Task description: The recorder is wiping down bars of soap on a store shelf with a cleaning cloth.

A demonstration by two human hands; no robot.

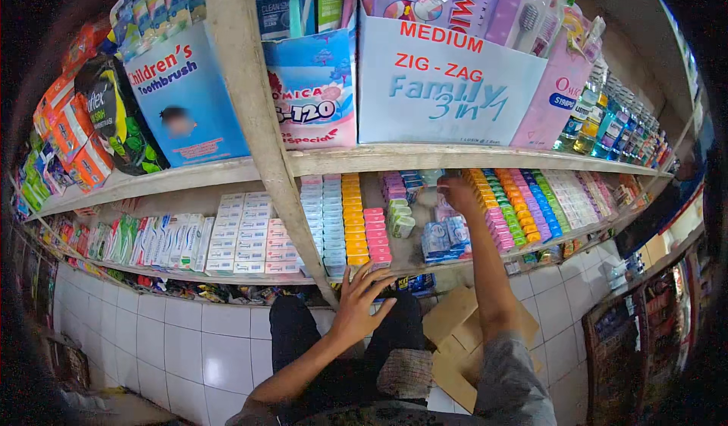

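Note:
My right hand [459,195] reaches deep onto the lower wooden shelf [307,281], its blurred fingers near a small pale pack; whether it holds anything is unclear. Below its wrist lie blue-and-white packs [446,238]. Columns of orange soap-sized boxes [483,190] rise just to its right. My left hand [361,298] rests at the shelf's front edge with fingers spread and nothing in it. Its fingertips are by a stack of pink boxes [376,235], beside yellow-orange boxes [354,221]. Green-and-white packs [401,218] stand between the two hands.
An upper wooden shelf [455,156] overhangs the hands, bearing toothbrush boxes [443,90] and mouthwash bottles [588,124]. A slanting wooden post [278,141] crosses left of the hands. Toothpaste cartons [176,241] line the left. An opened cardboard box [460,335] sits on the tiled floor beside my legs.

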